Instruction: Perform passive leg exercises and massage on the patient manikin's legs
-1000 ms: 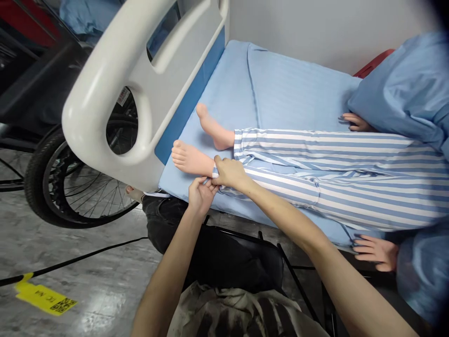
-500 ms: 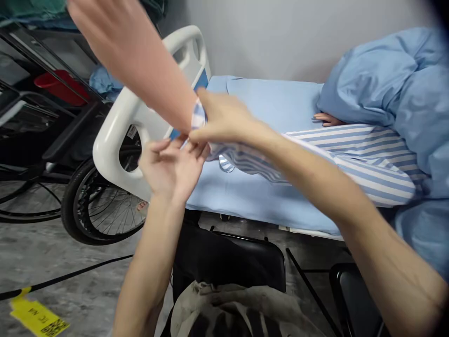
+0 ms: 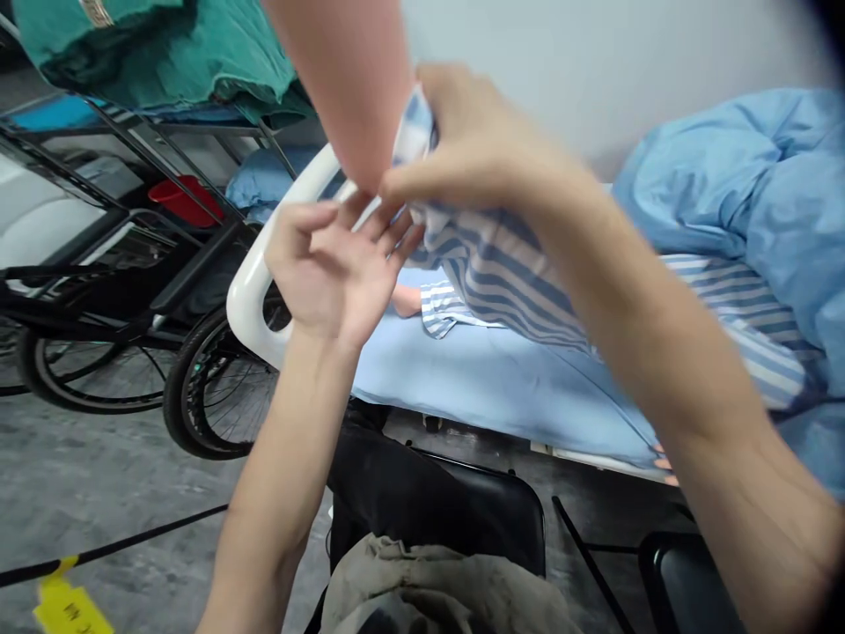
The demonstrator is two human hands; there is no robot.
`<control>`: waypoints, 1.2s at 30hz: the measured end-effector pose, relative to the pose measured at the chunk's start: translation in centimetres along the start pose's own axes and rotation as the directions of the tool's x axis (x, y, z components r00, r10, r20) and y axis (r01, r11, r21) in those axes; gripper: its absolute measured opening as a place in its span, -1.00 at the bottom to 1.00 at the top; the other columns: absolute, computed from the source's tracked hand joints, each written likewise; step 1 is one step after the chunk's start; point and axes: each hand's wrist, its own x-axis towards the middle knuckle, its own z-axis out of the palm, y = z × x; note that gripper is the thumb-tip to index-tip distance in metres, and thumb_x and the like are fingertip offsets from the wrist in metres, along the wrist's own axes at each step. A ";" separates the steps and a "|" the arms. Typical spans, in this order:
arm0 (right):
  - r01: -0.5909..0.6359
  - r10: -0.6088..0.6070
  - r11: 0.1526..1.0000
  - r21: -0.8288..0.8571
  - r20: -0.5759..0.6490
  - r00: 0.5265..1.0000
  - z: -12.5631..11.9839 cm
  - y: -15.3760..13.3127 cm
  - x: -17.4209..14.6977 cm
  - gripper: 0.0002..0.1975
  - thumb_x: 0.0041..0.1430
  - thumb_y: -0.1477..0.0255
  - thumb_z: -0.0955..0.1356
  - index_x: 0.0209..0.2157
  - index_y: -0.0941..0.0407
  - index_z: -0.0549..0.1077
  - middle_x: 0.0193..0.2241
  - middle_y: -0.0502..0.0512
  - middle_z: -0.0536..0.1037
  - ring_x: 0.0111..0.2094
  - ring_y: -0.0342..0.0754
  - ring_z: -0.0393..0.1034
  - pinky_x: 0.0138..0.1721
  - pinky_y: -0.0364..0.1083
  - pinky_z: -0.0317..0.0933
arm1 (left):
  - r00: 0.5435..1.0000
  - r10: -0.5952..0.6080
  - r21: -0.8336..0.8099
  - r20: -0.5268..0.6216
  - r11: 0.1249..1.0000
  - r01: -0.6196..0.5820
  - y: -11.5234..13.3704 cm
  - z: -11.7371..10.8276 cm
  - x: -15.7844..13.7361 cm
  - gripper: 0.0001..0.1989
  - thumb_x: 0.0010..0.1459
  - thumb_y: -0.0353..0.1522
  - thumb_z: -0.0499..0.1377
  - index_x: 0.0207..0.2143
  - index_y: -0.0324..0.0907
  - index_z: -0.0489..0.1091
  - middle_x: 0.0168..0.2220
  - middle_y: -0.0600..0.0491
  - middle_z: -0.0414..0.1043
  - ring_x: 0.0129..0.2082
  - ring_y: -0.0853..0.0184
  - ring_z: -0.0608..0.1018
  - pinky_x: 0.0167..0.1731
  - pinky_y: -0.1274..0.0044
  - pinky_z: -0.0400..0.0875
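A raised bare foot (image 3: 349, 79), pinkish and smooth, rises out of a blue-and-white striped trouser leg (image 3: 502, 273). My right hand (image 3: 475, 132) wraps round the ankle at the striped cuff (image 3: 415, 128), thumb on the near side, the other fingers partly behind. Below the heel, my left hand (image 3: 340, 273) is turned palm up, its fingers stretched out and their tips at the underside of the ankle; part of the fingertips is hidden. The other foot (image 3: 406, 301) lies on the blue bed sheet (image 3: 449, 374) in its own striped trouser leg.
A white bed end board (image 3: 247, 308) stands at the left, with a wheelchair wheel (image 3: 217, 387) beyond it. A blue quilt (image 3: 713, 176) covers the lying figure at the right. Black chairs (image 3: 488, 502) stand close below the bed. A red bucket (image 3: 186, 201) sits farther back.
Both my hands and the held leg have moved higher above the bed. The other foot now shows beneath it. The view has shifted, showing more of the green cloth at upper left.
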 end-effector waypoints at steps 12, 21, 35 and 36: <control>-0.094 0.104 0.995 -0.045 0.361 0.927 22.9 -1.1 -1.3 -0.36 0.00 0.11 0.41 0.05 0.13 0.25 -0.13 0.26 0.56 -0.14 0.18 0.49 -0.23 -0.02 0.31 | 0.831 -0.204 -0.207 -0.517 0.972 0.110 -8.4 -20.2 -2.2 -0.90 -0.08 -0.37 0.10 -0.45 -0.19 0.35 -0.43 0.02 0.44 -0.44 0.32 0.50 -0.29 0.42 0.43; -0.124 0.189 0.979 -0.164 0.488 0.852 30.8 0.4 -2.7 -0.40 0.06 0.10 0.39 0.02 0.17 0.26 -0.13 0.33 0.54 -0.16 0.18 0.50 -0.19 0.02 0.34 | 0.728 -0.297 -0.339 -0.618 0.936 0.094 -13.3 -26.6 -2.1 -0.85 -0.09 -0.39 0.07 -0.45 -0.20 0.41 -0.38 0.00 0.50 -0.36 0.26 0.55 -0.31 0.44 0.42; -0.088 0.127 0.991 -0.105 0.470 0.873 28.4 -0.6 -3.4 -0.44 0.07 0.10 0.37 -0.01 0.17 0.31 -0.16 0.30 0.56 -0.20 0.16 0.50 -0.21 0.01 0.32 | 0.757 -0.238 -0.252 -0.609 0.963 0.101 -12.5 -25.6 -3.8 -0.82 -0.08 -0.36 0.10 -0.37 -0.18 0.40 -0.31 -0.02 0.51 -0.31 0.22 0.56 -0.24 0.38 0.43; -0.080 0.113 0.993 -0.091 0.461 0.880 27.5 -0.7 -3.3 -0.44 0.07 0.11 0.36 -0.01 0.17 0.31 -0.19 0.29 0.57 -0.21 0.15 0.50 -0.23 0.00 0.32 | 0.768 -0.227 -0.243 -0.599 0.965 0.096 -11.9 -24.9 -3.9 -0.81 -0.07 -0.35 0.10 -0.35 -0.18 0.40 -0.33 -0.01 0.50 -0.33 0.23 0.55 -0.24 0.37 0.43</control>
